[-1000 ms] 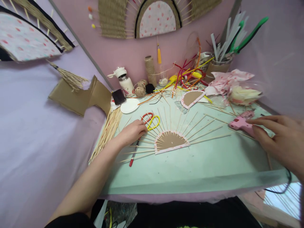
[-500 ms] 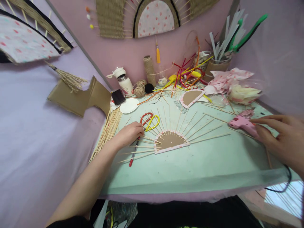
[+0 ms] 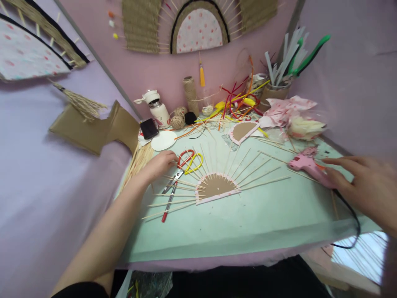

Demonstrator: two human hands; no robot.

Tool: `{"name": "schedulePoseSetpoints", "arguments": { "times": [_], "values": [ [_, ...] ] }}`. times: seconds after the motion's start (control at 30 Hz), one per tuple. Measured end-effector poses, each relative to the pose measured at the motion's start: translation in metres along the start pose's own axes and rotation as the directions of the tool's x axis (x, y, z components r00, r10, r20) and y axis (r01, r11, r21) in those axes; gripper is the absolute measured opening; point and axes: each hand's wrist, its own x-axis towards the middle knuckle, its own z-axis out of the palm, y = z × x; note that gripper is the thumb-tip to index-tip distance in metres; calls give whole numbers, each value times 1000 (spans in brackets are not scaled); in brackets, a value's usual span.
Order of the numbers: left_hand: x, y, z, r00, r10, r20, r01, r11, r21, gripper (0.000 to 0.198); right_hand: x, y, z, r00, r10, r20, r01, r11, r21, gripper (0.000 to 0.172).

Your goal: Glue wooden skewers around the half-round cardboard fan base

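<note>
Brown cardboard cup holds white and green strips. Left hand flat, fingers together, beside red-and-yellow-handled scissors; right hand spread, touching pink plastic glue gun

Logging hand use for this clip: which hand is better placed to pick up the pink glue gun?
Right, most likely. The right hand touches the glue gun at its handle, on the right side of the table, while the left hand lies by the scissors, across the stick fan.
</note>
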Motion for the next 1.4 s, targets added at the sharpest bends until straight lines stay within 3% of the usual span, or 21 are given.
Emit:
{"name": "schedulePoseSetpoints", "arguments": {
  "times": [0.13,0.37,0.53,0.73,0.83,1.0,1.1,1.17,1.23,1.3,1.4],
  "values": [
    [8,-12,7,1000,-5,9,5,1000,5,21,0,-14,-13,985,97,143,-104,994,44,59],
    [2,-17,-2,998,48,42,-50,998,47,21,3,-12,5,989,29,148,-24,999,-36,61],
    [-7,-20,-10,997,83,0,-83,996,16,22,16,-14,12,971,-20,237,32,998,-49,55],
    [-14,-30,-11,997,67,-35,-66,997,26,21,16,-16,1,975,19,220,-21,1000,4,55],
    [-17,-33,-10,996,66,-55,-65,998,27,21,10,-14,-14,965,79,250,-111,987,117,53],
    [-19,-35,-9,995,78,-69,-74,995,62,22,-1,-29,-49,924,306,229,-375,840,391,46],
    [-19,-33,-10,994,79,-72,-75,995,64,21,-8,-47,-58,897,334,290,-437,562,703,31],
    [-19,-31,-10,994,78,-75,-74,996,59,21,-13,-58,-55,888,282,364,-447,337,829,28],
    [-20,-28,-10,994,75,-79,-70,996,57,22,-18,-71,-48,895,180,408,-443,241,864,36],
    [-20,-26,-11,994,70,-80,-66,996,55,22,-22,-86,-42,908,2,419,-404,274,873,47],
    [-20,-25,-11,995,69,-78,-64,996,64,22,-26,-114,-43,871,-288,399,-276,386,880,56]
  ]
}}
